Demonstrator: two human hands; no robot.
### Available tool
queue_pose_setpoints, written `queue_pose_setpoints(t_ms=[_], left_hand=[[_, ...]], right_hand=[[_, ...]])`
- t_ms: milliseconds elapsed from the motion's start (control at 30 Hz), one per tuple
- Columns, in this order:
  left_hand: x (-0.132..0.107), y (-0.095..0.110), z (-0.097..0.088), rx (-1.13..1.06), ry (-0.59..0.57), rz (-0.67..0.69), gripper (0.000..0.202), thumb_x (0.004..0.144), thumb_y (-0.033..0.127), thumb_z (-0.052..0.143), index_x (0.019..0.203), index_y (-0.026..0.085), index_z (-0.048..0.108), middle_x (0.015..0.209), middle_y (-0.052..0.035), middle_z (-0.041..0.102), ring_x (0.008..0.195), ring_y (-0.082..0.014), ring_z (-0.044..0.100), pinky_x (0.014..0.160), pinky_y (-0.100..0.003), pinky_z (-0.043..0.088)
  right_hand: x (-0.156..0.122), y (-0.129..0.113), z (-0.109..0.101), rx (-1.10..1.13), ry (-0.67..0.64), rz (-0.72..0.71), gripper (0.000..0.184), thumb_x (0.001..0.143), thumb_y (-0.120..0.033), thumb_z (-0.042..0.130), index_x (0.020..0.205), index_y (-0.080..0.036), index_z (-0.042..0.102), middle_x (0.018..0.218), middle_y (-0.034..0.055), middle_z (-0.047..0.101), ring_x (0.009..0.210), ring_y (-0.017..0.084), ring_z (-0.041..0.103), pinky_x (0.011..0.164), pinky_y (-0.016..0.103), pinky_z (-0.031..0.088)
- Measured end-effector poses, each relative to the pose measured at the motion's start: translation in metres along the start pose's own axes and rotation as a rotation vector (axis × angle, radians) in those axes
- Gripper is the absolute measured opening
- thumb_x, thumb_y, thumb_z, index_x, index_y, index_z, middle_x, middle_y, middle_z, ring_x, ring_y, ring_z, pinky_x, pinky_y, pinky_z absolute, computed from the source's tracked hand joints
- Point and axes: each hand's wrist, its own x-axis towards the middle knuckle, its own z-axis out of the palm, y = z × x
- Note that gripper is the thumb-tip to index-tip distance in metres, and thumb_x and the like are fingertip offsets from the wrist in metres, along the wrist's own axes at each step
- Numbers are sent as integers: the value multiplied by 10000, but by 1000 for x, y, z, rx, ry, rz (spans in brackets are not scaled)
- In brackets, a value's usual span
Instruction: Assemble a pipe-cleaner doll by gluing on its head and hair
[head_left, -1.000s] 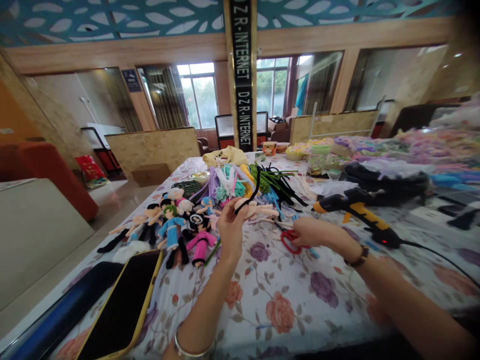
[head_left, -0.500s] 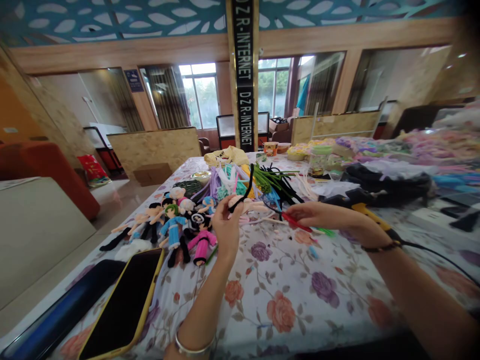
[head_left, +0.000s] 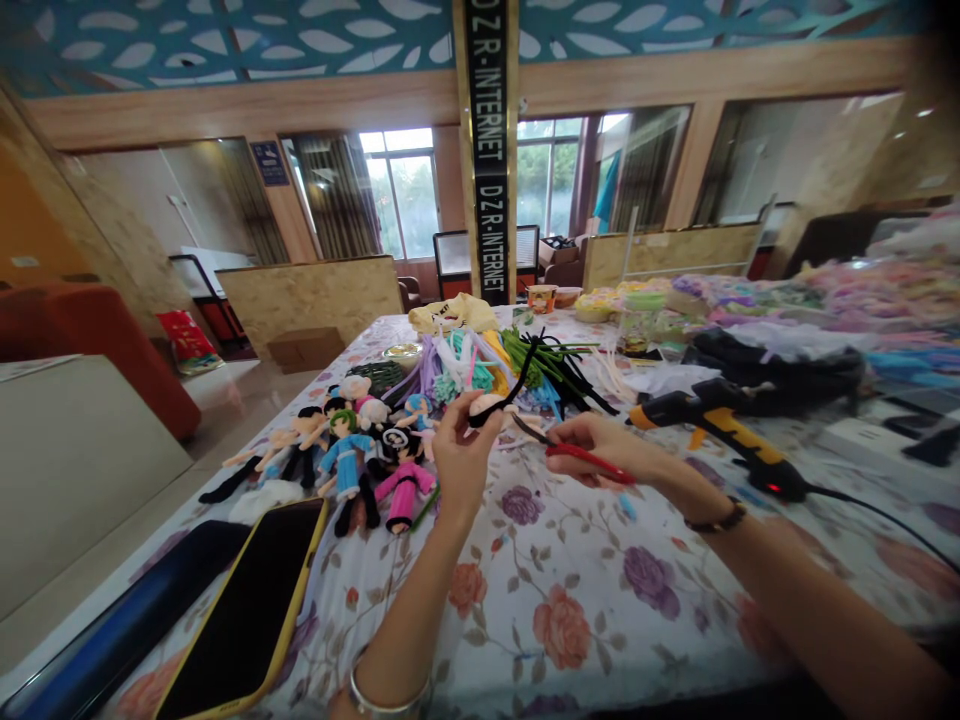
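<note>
My left hand (head_left: 466, 450) is closed on a small pale doll (head_left: 489, 402) with a black pipe cleaner (head_left: 523, 368) on it. One end of the pipe cleaner sticks up and away to the right. In my right hand (head_left: 600, 447) are red-handled scissors (head_left: 592, 462), their dark blades pointing left toward the doll and just right of it. Whether the blades touch anything I cannot tell. Left of my hands lie several finished pipe-cleaner dolls, among them one in blue with green hair (head_left: 346, 452) and one in pink (head_left: 405, 485).
A yellow and black glue gun (head_left: 720, 425) with a glowing red light lies at the right, its cord trailing off. Behind my hands are bundled pipe cleaners (head_left: 457, 365). A yellow-cased phone (head_left: 247, 610) lies front left. A black bag (head_left: 772, 370) sits at the back right.
My right hand has moved left and nearer, bringing the scissors close to the doll. The glue gun is now uncovered. My left hand has shifted slightly right; the pipe cleaner leans further right.
</note>
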Motion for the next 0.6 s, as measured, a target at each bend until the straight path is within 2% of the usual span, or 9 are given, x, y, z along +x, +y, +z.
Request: queue_pose_setpoints(t_ms=[167, 400, 600], left_hand=[[0, -1, -1, -22, -22, -17, 330, 607, 264, 734, 915, 197, 636, 918, -27, 661, 895, -156, 609, 774, -232, 474], [-2, -4, 1, -17, -41, -34, 339, 621, 281, 728, 938, 198, 642, 926, -25, 664, 911, -161, 609, 807, -245, 465], [-1, -5, 0, -47, -58, -6, 343, 620, 274, 733, 937, 185, 635, 902, -20, 659, 864, -135, 606, 759, -219, 469]], right_hand=[[3, 2, 5, 3, 16, 28, 398, 696, -511, 652, 604, -162, 483, 431, -63, 467, 378, 52, 423, 369, 170, 271], [2, -2, 6, 57, 48, 56, 374, 669, -448, 688, 553, -161, 479, 445, -61, 484, 380, 52, 429, 373, 179, 278], [3, -1, 6, 30, 34, 37, 400, 705, -488, 649, 543, -159, 490, 440, -48, 487, 396, 59, 427, 389, 194, 265]])
